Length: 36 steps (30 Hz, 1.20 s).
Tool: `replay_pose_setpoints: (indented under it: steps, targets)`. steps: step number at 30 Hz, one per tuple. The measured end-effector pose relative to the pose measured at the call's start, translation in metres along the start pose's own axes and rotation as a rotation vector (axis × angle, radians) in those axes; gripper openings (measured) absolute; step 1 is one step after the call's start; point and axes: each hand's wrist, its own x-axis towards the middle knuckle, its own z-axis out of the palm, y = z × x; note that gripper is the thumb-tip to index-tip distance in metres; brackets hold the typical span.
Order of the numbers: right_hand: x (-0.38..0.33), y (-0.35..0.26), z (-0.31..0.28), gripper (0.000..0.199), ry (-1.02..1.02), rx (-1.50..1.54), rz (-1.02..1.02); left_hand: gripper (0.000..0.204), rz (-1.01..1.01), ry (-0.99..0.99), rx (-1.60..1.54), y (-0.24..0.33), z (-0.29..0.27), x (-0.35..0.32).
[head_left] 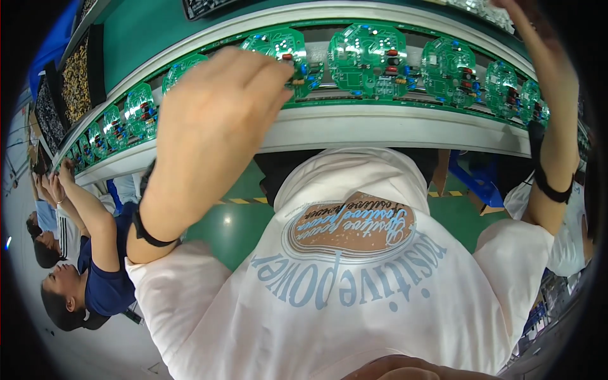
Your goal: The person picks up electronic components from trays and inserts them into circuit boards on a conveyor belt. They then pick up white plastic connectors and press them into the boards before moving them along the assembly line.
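My left hand [218,95] is bent down over a green circuit board [273,39] on the line. Its fingers are pinched together at the board's right part, beside red and blue components; whatever they hold is hidden. Far off at the upper right, my right hand [535,25] reaches past the line, near a heap of small whitish parts [484,11]. Its fingers are dark and smeared, partly cut off by the picture's edge. To the right of my left hand lies another round-lobed green board [358,60], followed by a further one [443,69], both carrying red, black and blue components.
A pale rail [392,126] runs along the near side of the row of boards. Bins of yellowish-black parts [79,73] and dark parts [49,104] stand at the left. At the top is a black tray [212,6]. Co-workers [104,272] stand along the line to the left.
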Motion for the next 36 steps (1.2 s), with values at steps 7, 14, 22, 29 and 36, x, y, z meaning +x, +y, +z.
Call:
replay_pose_setpoints:
  steps: [7, 14, 22, 29, 36]
  targets:
    - [-0.04, -0.004, -0.002, 0.016, -0.114, 0.554, 0.159, 0.011, 0.307, 0.146, 0.061, -0.02, -0.001, 0.099]
    - [-0.064, -0.04, 0.02, 0.016, -0.124, 0.738, 0.344, 0.008, 0.456, 0.234, 0.019, -0.023, 0.025, 0.17]
    - [-0.075, -0.057, 0.036, 0.02, -0.108, 0.954, 0.416, 0.007, 0.409, 0.251, 0.06, -0.021, 0.034, 0.176]
    - [-0.06, -0.095, 0.061, 0.017, 0.003, 0.822, 0.425, 0.007, 0.392, 0.206, 0.131, -0.012, 0.025, 0.172]
    - [-0.041, -0.095, 0.088, 0.017, 0.121, 0.225, 0.102, 0.006, 0.447, 0.211, 0.192, -0.004, 0.032, 0.181]
